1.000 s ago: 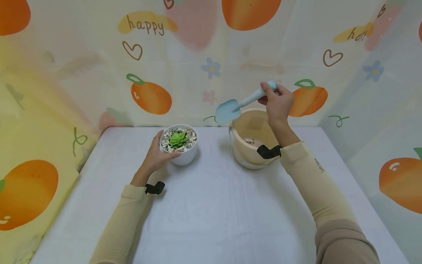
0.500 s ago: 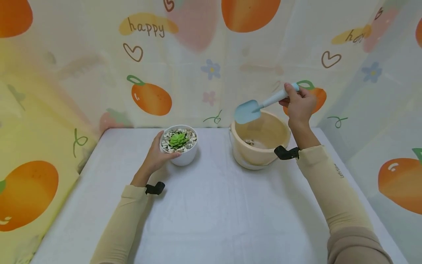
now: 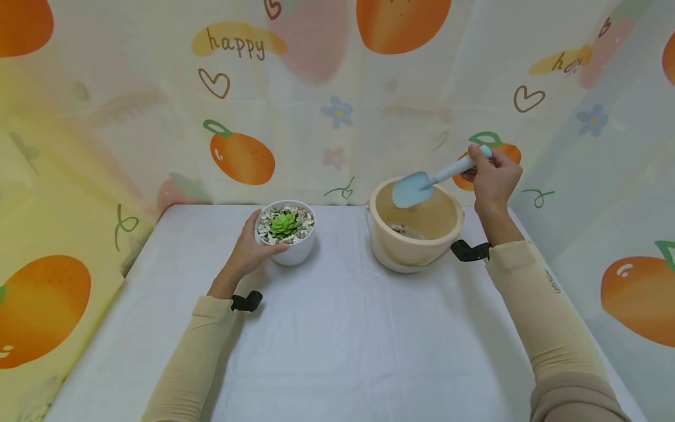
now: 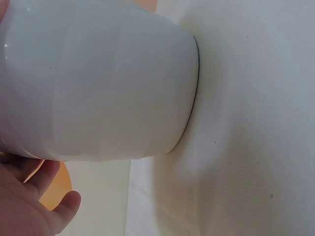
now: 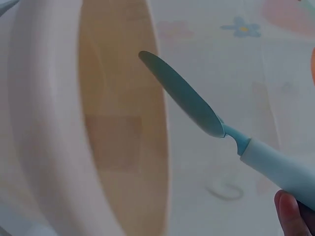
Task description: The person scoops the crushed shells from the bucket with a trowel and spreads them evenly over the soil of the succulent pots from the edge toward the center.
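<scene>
My left hand (image 3: 252, 245) holds a white pot (image 3: 296, 254) by its rim and side, thumb along the near edge. In the pot a green succulent (image 3: 285, 224) sits among pale pebbles (image 3: 303, 230). The left wrist view shows the pot's smooth wall (image 4: 108, 83) standing on the cloth. My right hand (image 3: 495, 179) pinches a light blue hand trowel (image 3: 413, 189) near the end of its handle. The trowel's blade is tilted over the mouth of a beige bucket (image 3: 416, 249), and in the right wrist view it overlaps the bucket's far rim. A few pebbles (image 3: 398, 228) lie on the bucket's bottom.
A white cloth (image 3: 327, 340) covers the table. Behind it hangs a curtain (image 3: 306, 146) printed with oranges and flowers, close to the bucket and pot. The bucket's wire handle (image 3: 368, 218) hangs at its side.
My right hand has carried the trowel to the right and then slightly down, from left of the bucket to over its mouth. The left hand and pot have stayed put.
</scene>
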A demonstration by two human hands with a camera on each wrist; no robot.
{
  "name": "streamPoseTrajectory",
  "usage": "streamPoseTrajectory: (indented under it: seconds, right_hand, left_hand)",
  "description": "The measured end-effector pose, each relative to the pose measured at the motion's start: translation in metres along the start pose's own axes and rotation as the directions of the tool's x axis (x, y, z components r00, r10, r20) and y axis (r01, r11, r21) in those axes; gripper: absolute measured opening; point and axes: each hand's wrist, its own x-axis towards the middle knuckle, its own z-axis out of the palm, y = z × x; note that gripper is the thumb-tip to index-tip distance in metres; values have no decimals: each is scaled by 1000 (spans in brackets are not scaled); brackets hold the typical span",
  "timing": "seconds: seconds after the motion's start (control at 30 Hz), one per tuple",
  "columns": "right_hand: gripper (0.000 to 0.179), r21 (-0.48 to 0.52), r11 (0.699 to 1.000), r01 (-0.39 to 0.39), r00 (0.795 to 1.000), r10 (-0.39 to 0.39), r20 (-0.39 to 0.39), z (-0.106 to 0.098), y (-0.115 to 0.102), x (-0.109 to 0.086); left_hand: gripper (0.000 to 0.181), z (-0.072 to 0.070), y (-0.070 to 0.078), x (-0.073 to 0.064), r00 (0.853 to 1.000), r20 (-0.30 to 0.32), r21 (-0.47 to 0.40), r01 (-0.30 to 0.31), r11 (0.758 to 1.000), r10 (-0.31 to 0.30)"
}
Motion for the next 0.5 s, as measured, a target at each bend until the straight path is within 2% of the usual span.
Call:
streamPoseTrajectory:
  seconds: [0.27, 0.5]
  right_hand:
    - [10, -70, 997, -28, 1000, 28, -2, -8, 16, 1]
    - [19, -155, 987, -40, 999, 40, -3, -9, 24, 1]
  left_hand:
    - [117, -1, -1, 0, 1000, 1, 2, 9, 1000, -9]
    - [118, 0, -2, 0, 1000, 1, -1, 8, 1000, -8]
